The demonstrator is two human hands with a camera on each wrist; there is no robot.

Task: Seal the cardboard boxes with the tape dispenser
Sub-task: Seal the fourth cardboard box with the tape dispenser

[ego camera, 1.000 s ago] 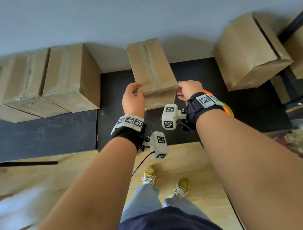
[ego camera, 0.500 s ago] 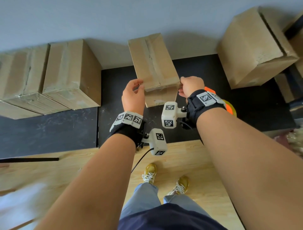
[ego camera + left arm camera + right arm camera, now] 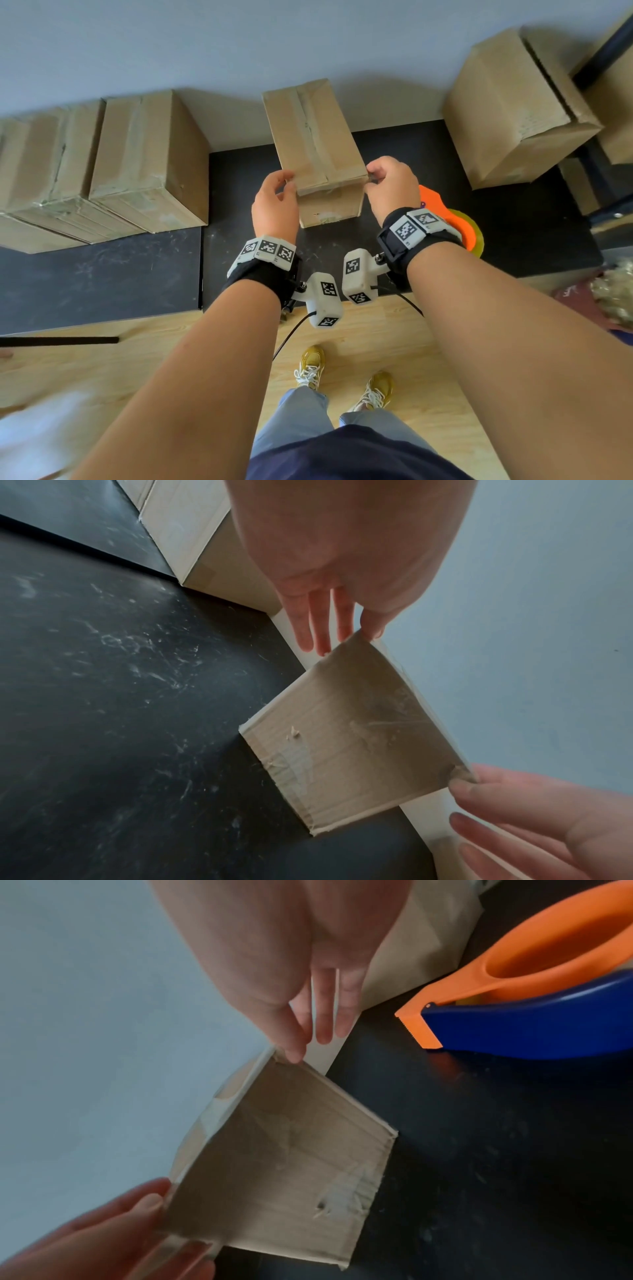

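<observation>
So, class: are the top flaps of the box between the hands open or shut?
Shut: the box has both flaps flat, meeting at a taped centre seam.

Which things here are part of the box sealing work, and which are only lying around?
Part of the job:
- small cardboard box, held at its near corners by the left hand and the right hand
- tape dispenser, on the black surface
- other cardboard boxes

Just lying about:
- black rod on the floor
</observation>
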